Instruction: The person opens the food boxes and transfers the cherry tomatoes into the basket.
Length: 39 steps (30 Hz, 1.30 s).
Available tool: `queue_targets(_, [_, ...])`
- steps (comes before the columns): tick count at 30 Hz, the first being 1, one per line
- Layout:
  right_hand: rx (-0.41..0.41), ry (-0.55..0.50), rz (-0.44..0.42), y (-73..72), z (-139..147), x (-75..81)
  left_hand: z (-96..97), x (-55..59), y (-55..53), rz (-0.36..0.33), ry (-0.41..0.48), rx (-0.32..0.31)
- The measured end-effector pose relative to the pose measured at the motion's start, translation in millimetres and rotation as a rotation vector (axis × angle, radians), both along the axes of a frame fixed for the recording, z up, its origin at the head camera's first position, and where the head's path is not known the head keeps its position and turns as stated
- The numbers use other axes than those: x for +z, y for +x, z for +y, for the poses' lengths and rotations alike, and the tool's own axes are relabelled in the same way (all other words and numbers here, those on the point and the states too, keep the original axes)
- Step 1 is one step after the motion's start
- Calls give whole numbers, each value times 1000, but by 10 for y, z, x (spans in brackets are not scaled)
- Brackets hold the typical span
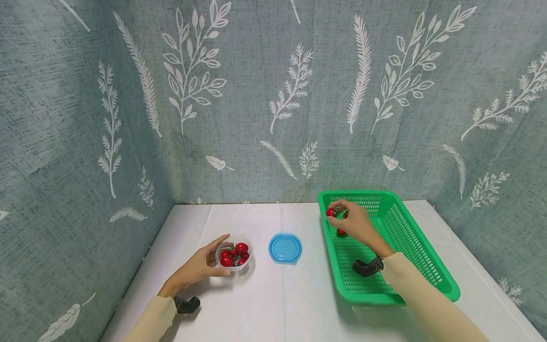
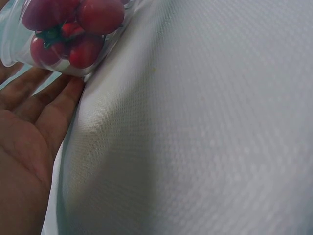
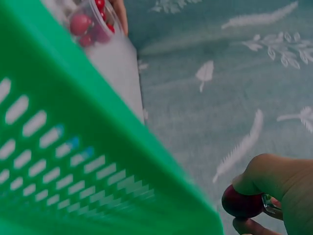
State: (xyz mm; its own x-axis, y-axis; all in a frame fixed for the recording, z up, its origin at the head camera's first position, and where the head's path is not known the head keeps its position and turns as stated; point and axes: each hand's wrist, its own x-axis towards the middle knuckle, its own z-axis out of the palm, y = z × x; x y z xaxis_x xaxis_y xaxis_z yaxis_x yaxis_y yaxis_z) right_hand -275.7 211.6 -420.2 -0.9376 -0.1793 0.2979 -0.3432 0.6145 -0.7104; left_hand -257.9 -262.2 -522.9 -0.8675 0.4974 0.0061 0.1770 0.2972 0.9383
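My left hand [image 1: 198, 266] holds a small clear plastic container [image 1: 235, 268], its thumb on the near side and fingers round the far side. Several red cherry tomatoes [image 1: 226, 259] lie inside the container, and green stems show among them in the left wrist view. Over the left side of a green plastic basket [image 1: 431, 254], my right hand [image 1: 356, 222] pinches one cherry tomato [image 3: 242, 201] between thumb and fingers. Below that hand, another red tomato [image 1: 341, 232] lies in the basket, partly covered by the hand.
A blue lid [image 1: 285, 248] lies flat on the white-covered table [image 1: 273, 304], between container and basket. Patterned grey-green cloth [image 1: 256, 104] hangs as a wall behind the table and along both sides. The basket's raised, perforated walls surround the right wrist area.
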Motion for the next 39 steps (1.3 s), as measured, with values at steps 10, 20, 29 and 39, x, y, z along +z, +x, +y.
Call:
queue_targets(10, [-36, 36, -51, -19, 405, -80, -11, -21, -5, -9, 37, -15])
queue_targets(20, [-134, 96, -111, -93, 629, -94, -17, -15, 0, -5, 28, -10])
queue_targets(29, [-146, 204, -118, -213, 790, -205, -22, -19, -1, 2, 21, -8])
queue_targets(39, [-133, 379, -173, -258, 890, -281, -28, -11, 12, -11, 34, -8])
